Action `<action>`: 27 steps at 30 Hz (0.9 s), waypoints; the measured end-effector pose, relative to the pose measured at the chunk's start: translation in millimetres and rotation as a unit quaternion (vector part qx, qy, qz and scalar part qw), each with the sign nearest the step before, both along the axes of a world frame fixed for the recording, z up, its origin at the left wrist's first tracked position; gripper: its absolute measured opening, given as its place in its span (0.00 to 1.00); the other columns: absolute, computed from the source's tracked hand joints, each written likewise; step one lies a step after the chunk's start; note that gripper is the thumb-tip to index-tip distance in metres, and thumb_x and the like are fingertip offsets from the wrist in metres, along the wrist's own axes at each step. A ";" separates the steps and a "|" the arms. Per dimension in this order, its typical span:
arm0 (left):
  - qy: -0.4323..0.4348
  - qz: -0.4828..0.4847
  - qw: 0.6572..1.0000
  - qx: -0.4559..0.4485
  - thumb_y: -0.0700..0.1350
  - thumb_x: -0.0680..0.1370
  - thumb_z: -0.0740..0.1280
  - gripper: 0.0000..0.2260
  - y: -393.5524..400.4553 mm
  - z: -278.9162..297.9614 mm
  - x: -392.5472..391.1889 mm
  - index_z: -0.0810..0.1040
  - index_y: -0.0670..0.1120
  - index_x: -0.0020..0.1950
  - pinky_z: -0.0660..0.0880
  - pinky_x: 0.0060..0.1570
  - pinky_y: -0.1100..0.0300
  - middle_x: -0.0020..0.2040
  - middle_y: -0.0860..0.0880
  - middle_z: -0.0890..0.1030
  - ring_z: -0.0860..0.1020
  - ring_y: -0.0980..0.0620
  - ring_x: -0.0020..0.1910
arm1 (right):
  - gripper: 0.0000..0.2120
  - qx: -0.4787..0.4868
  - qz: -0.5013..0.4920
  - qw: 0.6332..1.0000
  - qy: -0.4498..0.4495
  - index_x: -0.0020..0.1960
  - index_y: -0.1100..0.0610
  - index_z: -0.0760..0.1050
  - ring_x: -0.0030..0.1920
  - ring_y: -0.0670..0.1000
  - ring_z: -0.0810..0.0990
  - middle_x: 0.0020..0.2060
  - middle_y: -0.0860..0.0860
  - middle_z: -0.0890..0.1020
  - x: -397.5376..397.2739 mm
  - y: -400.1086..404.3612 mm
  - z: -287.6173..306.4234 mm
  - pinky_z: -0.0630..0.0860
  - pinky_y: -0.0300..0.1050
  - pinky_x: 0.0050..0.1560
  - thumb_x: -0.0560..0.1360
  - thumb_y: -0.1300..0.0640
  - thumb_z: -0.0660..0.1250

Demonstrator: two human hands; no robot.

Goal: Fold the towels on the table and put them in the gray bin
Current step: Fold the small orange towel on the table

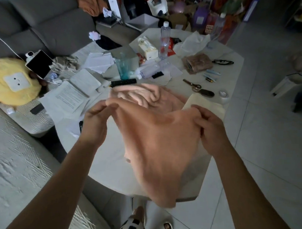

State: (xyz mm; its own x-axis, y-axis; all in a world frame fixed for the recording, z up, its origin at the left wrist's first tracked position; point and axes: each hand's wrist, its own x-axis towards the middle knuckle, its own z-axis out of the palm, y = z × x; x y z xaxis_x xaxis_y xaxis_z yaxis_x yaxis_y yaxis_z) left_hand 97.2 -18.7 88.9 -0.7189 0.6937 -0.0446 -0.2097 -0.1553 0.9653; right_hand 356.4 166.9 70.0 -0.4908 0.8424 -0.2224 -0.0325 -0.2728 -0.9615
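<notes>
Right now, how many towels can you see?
3: a peach towel held up by both hands, a crumpled pink towel behind it, a folded cream towel at right. Others may be hidden.

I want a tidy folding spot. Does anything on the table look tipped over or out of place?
Yes. A clear plastic bottle lies on its side among loose papers, and open scissors sit near the crumpled pink towel.

Gray sofa (46,17), pale tiled floor (262,138), dim light.
</notes>
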 end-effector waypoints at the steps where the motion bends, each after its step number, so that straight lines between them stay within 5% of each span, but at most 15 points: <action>1: 0.016 0.010 0.999 0.027 0.37 0.75 0.70 0.07 2.4 16.3 -2.7 0.86 0.48 0.44 0.74 0.57 0.55 0.42 0.49 0.85 0.80 0.48 0.48 | 0.19 0.018 0.005 1.000 0.023 0.53 0.48 0.84 0.55 0.50 0.83 0.53 0.50 0.85 -1.7 2.6 16.5 0.79 0.45 0.55 0.72 0.68 0.65; 5: 0.059 0.035 0.989 0.127 0.39 0.80 0.66 0.08 3.1 60.9 -8.4 0.84 0.49 0.45 0.74 0.54 0.56 0.42 0.50 0.83 0.78 0.49 0.48 | 0.17 0.045 -0.017 0.991 0.124 0.49 0.53 0.85 0.48 0.50 0.82 0.46 0.52 0.84 7.7 3.5 62.4 0.79 0.41 0.45 0.68 0.67 0.64; 8: 0.085 0.080 0.988 0.098 0.41 0.78 0.67 0.08 -1.0 56.1 2.0 0.81 0.51 0.41 0.70 0.45 0.59 0.38 0.50 0.76 0.72 0.50 0.43 | 0.11 0.041 -0.016 0.991 0.127 0.47 0.53 0.84 0.48 0.49 0.83 0.46 0.51 0.86 20.7 -4.6 57.8 0.80 0.41 0.45 0.75 0.64 0.65; 12: 0.093 0.127 0.984 -0.086 0.44 0.78 0.68 0.08 -31.5 -20.4 34.8 0.80 0.48 0.38 0.71 0.33 0.69 0.32 0.55 0.77 0.74 0.60 0.33 | 0.07 0.008 -0.056 0.996 -0.076 0.43 0.53 0.81 0.43 0.50 0.81 0.41 0.51 0.85 27.7 -25.4 -0.4 0.77 0.43 0.44 0.77 0.62 0.68; 15: 0.044 0.103 0.953 -0.281 0.44 0.81 0.66 0.10 -69.5 -103.0 57.5 0.79 0.41 0.42 0.72 0.36 0.56 0.36 0.46 0.80 0.76 0.48 0.39 | 0.07 -0.026 -0.022 0.972 -0.232 0.43 0.52 0.80 0.42 0.49 0.80 0.44 0.54 0.84 32.8 -48.0 -62.7 0.75 0.38 0.40 0.75 0.63 0.70; 17: 0.022 0.047 0.917 -0.397 0.43 0.80 0.67 0.12 -92.5 -143.1 69.2 0.78 0.42 0.37 0.69 0.36 0.54 0.33 0.45 0.79 0.75 0.46 0.37 | 0.03 -0.052 0.039 0.945 -0.320 0.47 0.57 0.82 0.42 0.51 0.80 0.47 0.57 0.84 38.2 -63.6 -101.3 0.77 0.44 0.42 0.75 0.62 0.70; 22: 0.037 -0.009 0.853 -0.520 0.49 0.75 0.70 0.12 -113.6 -172.2 72.8 0.78 0.43 0.36 0.70 0.36 0.54 0.31 0.47 0.79 0.77 0.48 0.33 | 0.25 -0.056 0.136 0.892 -0.427 0.67 0.60 0.74 0.61 0.58 0.78 0.61 0.57 0.80 44.1 -81.0 -140.7 0.74 0.48 0.57 0.75 0.48 0.69; 25: 0.090 -0.012 0.850 -0.518 0.43 0.77 0.69 0.02 -94.1 -170.6 63.6 0.80 0.45 0.46 0.76 0.40 0.55 0.38 0.50 0.83 0.81 0.50 0.39 | 0.42 0.051 0.112 0.882 -0.454 0.67 0.48 0.73 0.51 0.55 0.79 0.49 0.46 0.79 24.2 -85.8 -122.8 0.74 0.49 0.51 0.62 0.23 0.60; 27: 0.126 -0.030 0.869 -0.478 0.42 0.79 0.68 0.07 -67.8 -171.8 55.9 0.79 0.46 0.56 0.78 0.43 0.58 0.48 0.50 0.84 0.82 0.50 0.45 | 0.49 0.144 0.068 0.878 -0.451 0.61 0.42 0.77 0.44 0.57 0.80 0.41 0.46 0.78 15.1 -81.7 -119.5 0.76 0.51 0.47 0.56 0.13 0.47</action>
